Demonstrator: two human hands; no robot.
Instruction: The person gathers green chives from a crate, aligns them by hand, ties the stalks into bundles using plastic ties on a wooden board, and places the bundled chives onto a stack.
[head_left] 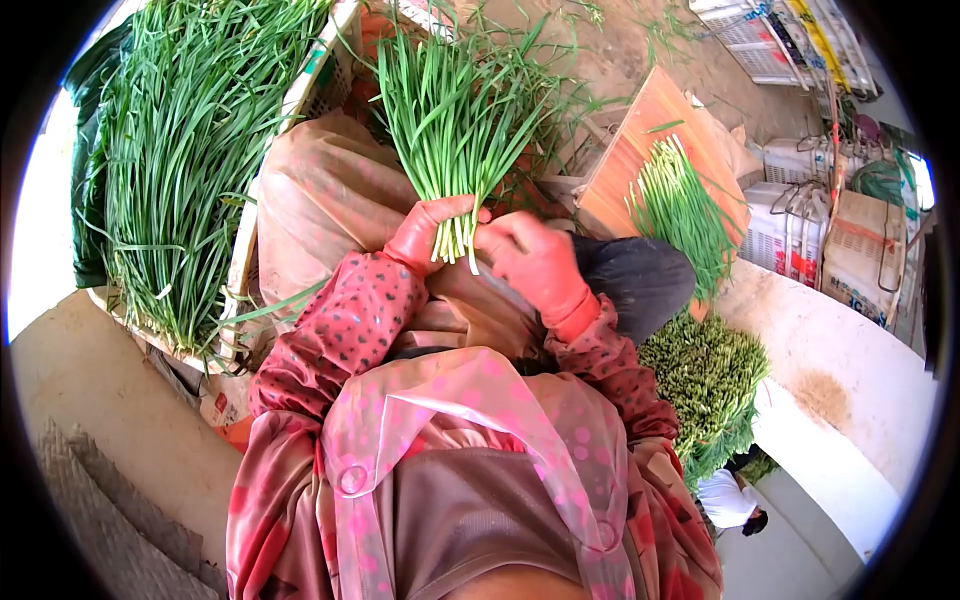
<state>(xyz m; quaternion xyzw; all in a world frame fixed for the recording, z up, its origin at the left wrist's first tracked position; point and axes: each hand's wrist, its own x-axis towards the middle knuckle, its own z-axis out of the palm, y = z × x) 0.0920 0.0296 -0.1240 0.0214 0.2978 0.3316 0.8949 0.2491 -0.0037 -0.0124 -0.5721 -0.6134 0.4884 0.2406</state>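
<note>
My left hand (432,234), in a pinkish-orange rubber glove, is wrapped round a bunch of garlic chives (455,130) near its pale cut ends. The green leaves fan out upward, away from me. My right hand (535,265), gloved alike, is beside the stalk ends with its fingers curled in a pinch; what lies between them, if anything, is hidden. Another bundle of chives (680,205) rests on a wooden board (610,185) to the right.
A white crate (240,250) heaped with long chives (190,150) stands at my left. Tightly packed bundles (705,385) are at my right, beside a pale ledge (820,360). White boxes (795,225) stand farther right. A person in white (727,500) is at lower right.
</note>
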